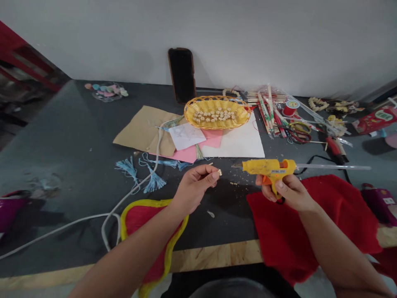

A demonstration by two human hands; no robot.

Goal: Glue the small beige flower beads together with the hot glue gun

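My left hand (pixel 198 184) pinches a small cream-coloured flower-like piece (pixel 220 172) between thumb and fingertips. Wrapped round the handle of a yellow hot glue gun (pixel 263 167) is my right hand (pixel 287 190). The gun's nozzle points left toward the small piece, with a gap between them. A long clear glue stick (pixel 333 167) sticks out of its back end. Behind my hands, a yellow woven basket (pixel 194 120) holds many similar small cream pieces. Pale crumbs lie on the dark table (pixel 223 223) below the nozzle.
Blue tassels (pixel 155 182) and a white cord (pixel 133 188) lie left. Brown paper (pixel 145 130) and white sheets sit under the basket. A phone (pixel 182 74) leans on the wall. Scissors (pixel 299 134), red thread (pixel 290 108) and packaged sticks (pixel 266 109) crowd the right. Red cloth (pixel 338 207) covers the front right.
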